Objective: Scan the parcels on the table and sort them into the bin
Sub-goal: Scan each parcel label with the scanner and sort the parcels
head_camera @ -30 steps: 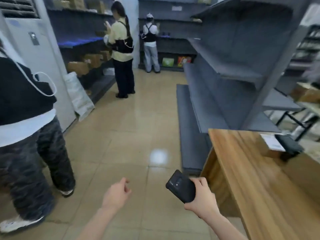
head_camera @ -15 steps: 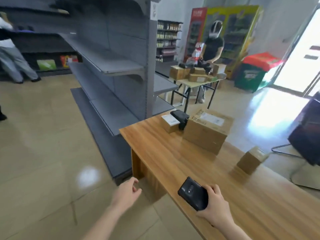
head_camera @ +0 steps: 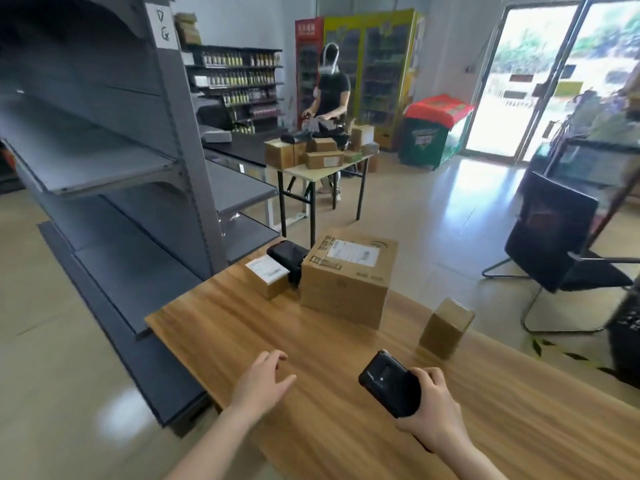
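My right fingers (head_camera: 429, 374) curl round a black handheld scanner (head_camera: 388, 382); my right hand (head_camera: 434, 410) grips it nearer to me than the large brown cardboard box (head_camera: 346, 289), slightly to its right. My left fingers (head_camera: 273, 358) are loosely spread and hold nothing; the left hand (head_camera: 263, 381) sits nearer to me and left of that box. I cannot tell whether it touches the wooden table (head_camera: 225, 327).

The large box rests on the table with a white shipping label on top. Just beside its left face stand a small cardboard box with a white label (head_camera: 268, 277) and, behind that, a black boxy device (head_camera: 287, 256). A small plain cardboard box (head_camera: 446, 327) stands upright to its right and nearer to me, apart from it. Grey metal shelving (head_camera: 104, 161) rises left of the large box; a black chair (head_camera: 554, 237) stands well to its right.
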A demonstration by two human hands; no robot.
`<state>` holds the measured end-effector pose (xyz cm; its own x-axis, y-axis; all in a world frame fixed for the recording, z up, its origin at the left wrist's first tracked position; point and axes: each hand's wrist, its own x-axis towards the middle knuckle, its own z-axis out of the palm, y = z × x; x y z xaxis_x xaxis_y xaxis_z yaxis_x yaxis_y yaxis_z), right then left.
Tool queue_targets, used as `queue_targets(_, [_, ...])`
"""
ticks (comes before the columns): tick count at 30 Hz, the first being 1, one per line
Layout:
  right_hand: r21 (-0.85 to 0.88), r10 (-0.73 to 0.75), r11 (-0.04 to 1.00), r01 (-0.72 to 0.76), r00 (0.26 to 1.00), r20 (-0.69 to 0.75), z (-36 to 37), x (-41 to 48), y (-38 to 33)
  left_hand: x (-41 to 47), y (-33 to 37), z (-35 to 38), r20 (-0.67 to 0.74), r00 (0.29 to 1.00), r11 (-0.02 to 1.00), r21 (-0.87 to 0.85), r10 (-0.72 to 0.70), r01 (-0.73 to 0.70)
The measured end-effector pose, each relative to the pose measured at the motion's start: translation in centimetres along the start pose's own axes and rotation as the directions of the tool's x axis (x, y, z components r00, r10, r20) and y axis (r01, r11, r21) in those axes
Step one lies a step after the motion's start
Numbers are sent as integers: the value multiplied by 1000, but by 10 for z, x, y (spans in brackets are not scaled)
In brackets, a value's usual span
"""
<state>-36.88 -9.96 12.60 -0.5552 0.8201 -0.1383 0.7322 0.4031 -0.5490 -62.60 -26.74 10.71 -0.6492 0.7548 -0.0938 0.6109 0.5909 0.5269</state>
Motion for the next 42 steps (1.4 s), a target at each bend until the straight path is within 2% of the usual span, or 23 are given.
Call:
queue_targets(12, [4,148,989,-149,975,-165,-16,137,-22,217,51,-12,3,976,973,78,216,-215])
queue_targets(17, [33,215,977,-213,955,-204,-20,191,-41,309,63,-12,83,954,937,181,290,-300])
queue_targets(21, [41,263,965,-261,939,-220,-17,218,-47,352,66,-2,229,940,924,232,252,-304])
queue_targets(24, [43,290,957,-288,930,-224,-12,224,-45,361,66,5,275,939,934,230,206,-272])
queue_targets(32, [66,304,953,-297,922,-240,-9,208,-48,339,63,4,281,937,929,244,206,-277])
queue_targets(42, [33,284,958,-286,921,-265,-22,124,-37,239,52,15,337,913,930,202,229,-308])
